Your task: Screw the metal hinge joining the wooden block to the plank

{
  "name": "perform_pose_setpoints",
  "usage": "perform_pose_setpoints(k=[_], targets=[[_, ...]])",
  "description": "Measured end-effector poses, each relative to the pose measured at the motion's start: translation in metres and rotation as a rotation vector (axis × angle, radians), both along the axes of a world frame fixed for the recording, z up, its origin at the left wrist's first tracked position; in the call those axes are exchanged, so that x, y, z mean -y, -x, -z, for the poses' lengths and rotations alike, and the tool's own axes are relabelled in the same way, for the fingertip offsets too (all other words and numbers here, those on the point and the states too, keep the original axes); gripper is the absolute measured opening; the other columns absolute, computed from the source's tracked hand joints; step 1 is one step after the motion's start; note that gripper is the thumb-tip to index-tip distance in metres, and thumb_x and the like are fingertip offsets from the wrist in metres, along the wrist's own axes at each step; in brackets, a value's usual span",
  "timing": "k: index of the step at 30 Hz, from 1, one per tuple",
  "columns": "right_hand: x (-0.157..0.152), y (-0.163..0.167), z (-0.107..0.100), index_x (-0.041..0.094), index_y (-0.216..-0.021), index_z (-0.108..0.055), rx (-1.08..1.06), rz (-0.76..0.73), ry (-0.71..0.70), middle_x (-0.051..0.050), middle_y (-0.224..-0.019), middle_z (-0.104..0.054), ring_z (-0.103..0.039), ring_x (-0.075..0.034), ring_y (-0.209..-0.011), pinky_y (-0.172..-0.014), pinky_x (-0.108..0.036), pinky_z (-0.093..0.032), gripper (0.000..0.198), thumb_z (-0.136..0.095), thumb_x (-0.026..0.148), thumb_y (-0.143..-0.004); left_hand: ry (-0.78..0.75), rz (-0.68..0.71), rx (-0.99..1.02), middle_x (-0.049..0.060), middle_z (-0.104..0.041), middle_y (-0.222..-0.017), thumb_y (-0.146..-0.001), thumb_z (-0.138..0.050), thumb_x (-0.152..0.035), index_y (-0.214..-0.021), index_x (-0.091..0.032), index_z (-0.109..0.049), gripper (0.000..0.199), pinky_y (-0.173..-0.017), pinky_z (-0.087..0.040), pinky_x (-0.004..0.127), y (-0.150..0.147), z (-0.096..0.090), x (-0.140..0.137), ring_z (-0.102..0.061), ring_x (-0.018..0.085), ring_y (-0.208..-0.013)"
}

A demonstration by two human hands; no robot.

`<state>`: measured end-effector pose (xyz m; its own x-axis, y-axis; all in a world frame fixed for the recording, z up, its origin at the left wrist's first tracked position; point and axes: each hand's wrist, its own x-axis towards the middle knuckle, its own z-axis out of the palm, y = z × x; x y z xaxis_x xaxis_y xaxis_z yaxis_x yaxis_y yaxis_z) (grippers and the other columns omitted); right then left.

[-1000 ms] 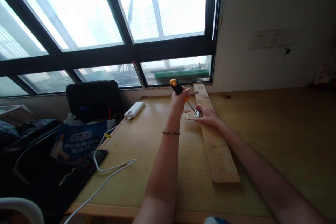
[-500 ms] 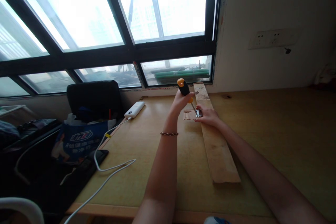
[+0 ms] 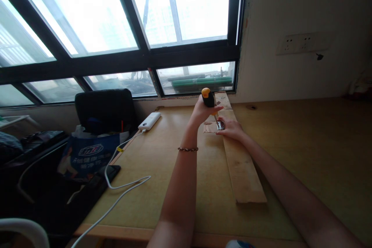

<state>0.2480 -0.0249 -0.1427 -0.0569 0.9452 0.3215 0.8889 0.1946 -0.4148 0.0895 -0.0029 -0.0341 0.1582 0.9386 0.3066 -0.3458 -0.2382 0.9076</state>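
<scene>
My left hand [image 3: 201,112] is wrapped round the black and yellow handle of a screwdriver [image 3: 207,99], with one finger or the thumb stretched out to the right. The screwdriver's shaft slants down to a small shiny metal fitting [image 3: 220,125], whose exact kind I cannot make out. My right hand [image 3: 233,129] pinches that fitting from the right and rests on a long wooden board [image 3: 242,170]. A small flat piece of wood [image 3: 208,127] sticks out to the left from beside the board, under the fitting. The screwdriver's tip is too small to see clearly.
The board lies lengthwise on a yellowish wooden table [image 3: 139,205]. A white power bank [image 3: 149,121] with a white cable [image 3: 128,184] lies at the table's left edge. A black chair [image 3: 104,108] and a blue bag [image 3: 87,159] stand to the left, below the window.
The screwdriver's handle has shifted slightly right and its shaft stands more upright. My left hand's grip has changed, with a digit reaching further right. My right hand has stayed in place.
</scene>
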Motion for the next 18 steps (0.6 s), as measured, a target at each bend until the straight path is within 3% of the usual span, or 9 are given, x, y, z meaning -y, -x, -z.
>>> perform_pose_setpoints(k=[4,9,18], targets=[[-0.0003,-0.0001,0.0000,0.030,-0.120,-0.047,-0.007,-0.001,0.004,0.000,-0.111,-0.064,-0.061,-0.024,-0.096,-0.075,-0.031,-0.046,0.068,-0.072,0.047,-0.059,0.003,0.020,0.018,-0.005,-0.049,-0.063,-0.038,-0.081,-0.005,-0.078,-0.017,-0.052,0.051,-0.055,-0.038,0.020,0.0012,-0.0032,0.0024,-0.050,0.010,-0.060],[-0.0006,-0.0001,0.0000,0.029,-0.120,-0.047,-0.009,0.004,-0.001,0.000,-0.110,-0.064,-0.061,-0.024,-0.095,-0.076,-0.032,-0.046,0.069,-0.072,0.048,-0.059,-0.073,0.043,-0.119,-0.003,-0.057,-0.062,-0.036,-0.081,-0.005,-0.091,-0.017,-0.051,0.064,-0.056,-0.042,0.022,0.0013,-0.0037,0.0050,-0.055,0.012,-0.058],[-0.0015,-0.0009,0.0012,0.029,-0.121,-0.046,0.003,-0.004,-0.002,-0.001,-0.110,-0.064,-0.061,-0.025,-0.096,-0.078,-0.032,-0.046,0.070,-0.072,0.048,-0.059,-0.068,0.178,-0.055,0.003,-0.063,-0.067,-0.049,-0.076,-0.006,-0.087,-0.017,-0.048,0.048,-0.064,-0.047,0.027,-0.0014,-0.0008,0.0012,-0.064,0.019,-0.069]])
